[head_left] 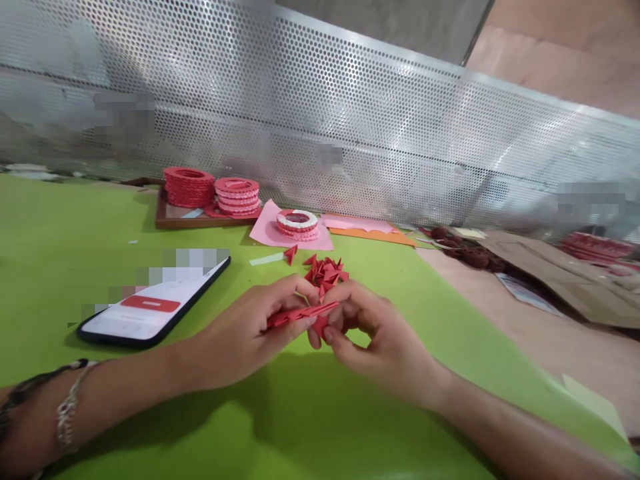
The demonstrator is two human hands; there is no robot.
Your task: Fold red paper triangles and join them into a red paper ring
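My left hand [245,328] pinches a folded red paper strip [300,313]; my right hand [387,337] pinches a small red piece [321,326] by its right end, above the green tabletop [310,427]. My fingers partly block the red heap [327,272] just beyond. A phone [155,303] lies left, cardboard [550,277] right; behind, a brown tray [215,223] of rings [189,188] stands before a perforated metal screen [320,100].

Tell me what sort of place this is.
Probably a papercraft workspace: a pile of folded red paper pieces and a pink paper sheet lie on the green tabletop, with a stack of red rings behind.
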